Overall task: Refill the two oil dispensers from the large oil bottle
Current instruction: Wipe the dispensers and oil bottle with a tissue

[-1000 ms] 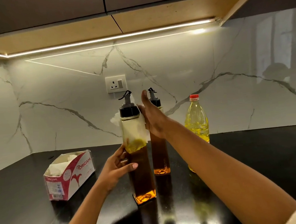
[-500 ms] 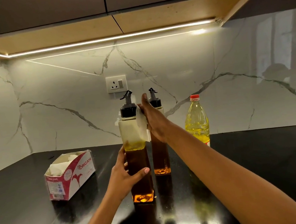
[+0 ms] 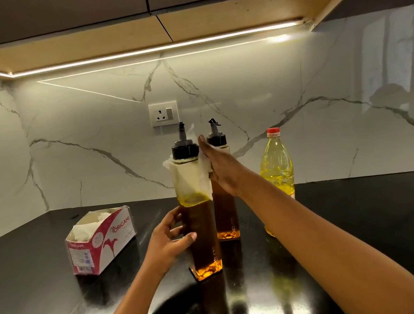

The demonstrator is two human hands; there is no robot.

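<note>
The near oil dispenser [image 3: 200,233] is leaning slightly on the black counter [image 3: 357,205], in front of the second dispenser [image 3: 225,213] and left of the large oil bottle [image 3: 276,165]. The left hand [image 3: 168,239] is gripping its lower body. The right hand [image 3: 222,170] is pressing a white tissue [image 3: 185,181] against its upper wall, fingers hidden, so I cannot tell their curl. Wiping well is likely calling for a firm left-hand brace and a clean fold of tissue.

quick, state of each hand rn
Left hand: grips the near dispenser low down.
Right hand: holds a tissue against its top.
</note>
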